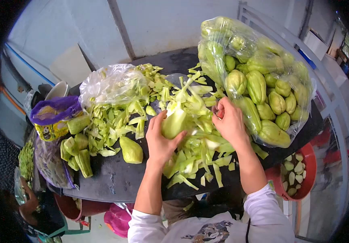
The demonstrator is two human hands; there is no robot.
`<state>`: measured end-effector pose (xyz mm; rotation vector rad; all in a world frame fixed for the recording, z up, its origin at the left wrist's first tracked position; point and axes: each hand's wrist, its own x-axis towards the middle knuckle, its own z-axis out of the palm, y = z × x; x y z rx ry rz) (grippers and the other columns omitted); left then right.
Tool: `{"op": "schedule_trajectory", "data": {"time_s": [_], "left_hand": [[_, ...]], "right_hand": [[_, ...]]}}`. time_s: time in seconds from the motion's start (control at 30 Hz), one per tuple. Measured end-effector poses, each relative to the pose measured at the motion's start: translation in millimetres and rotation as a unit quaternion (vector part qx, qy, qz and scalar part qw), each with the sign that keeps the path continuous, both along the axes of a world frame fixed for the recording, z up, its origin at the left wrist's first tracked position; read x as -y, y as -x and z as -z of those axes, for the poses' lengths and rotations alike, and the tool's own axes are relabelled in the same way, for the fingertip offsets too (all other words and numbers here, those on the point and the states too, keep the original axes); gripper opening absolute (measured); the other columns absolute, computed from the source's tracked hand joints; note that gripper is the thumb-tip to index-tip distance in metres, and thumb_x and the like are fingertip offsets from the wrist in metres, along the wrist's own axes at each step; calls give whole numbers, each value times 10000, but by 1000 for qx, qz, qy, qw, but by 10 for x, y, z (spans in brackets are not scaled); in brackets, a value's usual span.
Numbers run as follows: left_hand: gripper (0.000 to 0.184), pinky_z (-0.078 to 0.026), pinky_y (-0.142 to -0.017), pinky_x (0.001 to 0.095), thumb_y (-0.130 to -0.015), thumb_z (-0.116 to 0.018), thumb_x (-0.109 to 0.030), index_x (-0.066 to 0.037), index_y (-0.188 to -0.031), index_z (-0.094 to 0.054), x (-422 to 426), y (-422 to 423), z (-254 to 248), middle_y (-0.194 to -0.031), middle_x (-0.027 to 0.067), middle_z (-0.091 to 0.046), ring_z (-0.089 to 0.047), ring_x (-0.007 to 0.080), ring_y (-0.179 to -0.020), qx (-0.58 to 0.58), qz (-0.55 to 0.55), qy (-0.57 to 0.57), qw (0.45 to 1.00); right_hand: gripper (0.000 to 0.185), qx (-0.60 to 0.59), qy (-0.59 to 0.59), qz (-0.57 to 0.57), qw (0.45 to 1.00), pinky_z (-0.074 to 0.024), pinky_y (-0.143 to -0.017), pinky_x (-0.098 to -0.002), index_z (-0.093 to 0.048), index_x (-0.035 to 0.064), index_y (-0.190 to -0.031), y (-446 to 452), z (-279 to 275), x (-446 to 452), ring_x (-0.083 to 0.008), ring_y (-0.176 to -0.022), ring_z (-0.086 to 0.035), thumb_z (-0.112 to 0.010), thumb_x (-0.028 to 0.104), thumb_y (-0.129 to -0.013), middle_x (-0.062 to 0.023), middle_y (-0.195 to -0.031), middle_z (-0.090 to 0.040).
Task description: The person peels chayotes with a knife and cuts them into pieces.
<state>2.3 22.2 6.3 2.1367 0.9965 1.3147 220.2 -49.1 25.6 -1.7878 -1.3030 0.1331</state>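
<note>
My left hand (161, 133) is wrapped round a pale, largely peeled chayote (174, 124) above the middle of the dark table. To its right, my right hand (231, 121) is closed, with a bit of something reddish (220, 113) between thumb and fingers; its kind is hidden. Green peelings (192, 156) lie in a loose heap under and between both hands. Another peeled chayote (131, 150) rests on the table just left of my left forearm.
At the right stands a large clear bag (259, 81) full of whole chayotes. A crumpled plastic bag (111, 85) lies among more peelings (109, 129). Several chayotes (77, 150) sit beside a purple mesh bag (53, 158). Below right, a red bucket (312, 170) holds pale pieces.
</note>
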Motion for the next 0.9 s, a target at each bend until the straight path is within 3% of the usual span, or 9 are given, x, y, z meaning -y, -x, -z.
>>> {"op": "schedule_trajectory", "data": {"time_s": [0.13, 0.2, 0.23, 0.37, 0.5, 0.63, 0.73, 0.83, 0.9], "left_hand": [[666, -447, -973, 427, -667, -824, -115, -66, -1279, -565, 43, -90, -107, -1272, 188, -499, -538, 330, -1118, -69, -8, 35, 997], [662, -361, -1035, 485, -690, -761, -110, -99, -1319, -554, 159, -163, -274, -1352, 193, -434, -430, 383, -1219, -163, -33, -179, 970], [704, -257, -1082, 516, -666, -704, -96, -201, -1346, -555, 162, -228, -241, -1425, 183, -363, -320, 413, -1284, -154, -3, -201, 967], [861, -157, -1101, 540, -578, -678, -86, -398, -1364, -516, 197, -454, -228, -1506, 143, -293, -285, 371, -1322, -299, 13, -239, 924], [934, -145, -1095, 535, -545, -679, -94, -440, -1388, -478, -45, -589, -277, -1553, 100, -255, -279, 348, -1342, -342, -69, -289, 892], [927, -140, -1099, 602, -588, -648, -53, -426, -1414, -456, -510, -575, -373, -1589, 98, -180, -224, 368, -1392, -384, -121, -269, 875], [797, -150, -1077, 708, -703, -623, -69, -362, -1426, -456, -761, -447, -485, -1614, 116, -89, -156, 425, -1432, -421, -157, -155, 880], [752, -162, -1081, 694, -718, -625, -85, -311, -1419, -474, -761, -281, -620, -1603, 137, -139, -139, 435, -1443, -370, -170, -117, 906], [701, -266, -1100, 598, -743, -647, -135, -219, -1418, -477, -701, -164, -645, -1501, 196, -359, -294, 425, -1394, -304, -126, 11, 944]], "right_hand": [[292, -21, -20, -24, 999, -481, -614, -412, -461, 11, -840, 6, -33, 18, -314, -665, -616, -723, -30, -717, -150, -743, -580], [291, -24, -24, -27, 999, -481, -614, -410, -465, 6, -832, 4, -43, 52, -315, -663, -614, -727, -37, -713, -151, -740, -581], [294, -21, -25, -34, 999, -481, -611, -412, -465, 5, -821, 15, -58, 58, -317, -663, -615, -733, -36, -709, -152, -734, -581], [297, -32, -41, -48, 998, -473, -594, -413, -463, 4, -783, 27, -69, 76, -325, -663, -613, -741, -41, -689, -148, -701, -578], [274, -31, -61, -50, 996, -470, -591, -429, -464, 3, -767, -12, -62, 109, -337, -651, -610, -726, -33, -695, -149, -690, -580], [234, -34, -38, -43, 998, -482, -605, -446, -487, 3, -792, -112, -34, 113, -348, -667, -626, -710, -14, -722, -159, -716, -601], [221, -13, 21, -20, 999, -496, -625, -441, -504, 0, -821, -176, -80, 144, -359, -709, -645, -708, -8, -737, -169, -749, -625], [254, -12, -9, -5, 1000, -484, -572, -380, -473, 11, -783, -228, -106, 165, -298, -615, -626, -725, 29, -753, -136, -666, -605], [220, -25, -14, -9, 1000, -491, -597, -416, -484, 6, -812, -240, -177, 190, -338, -647, -638, -700, 27, -780, -163, -691, -614]]}}
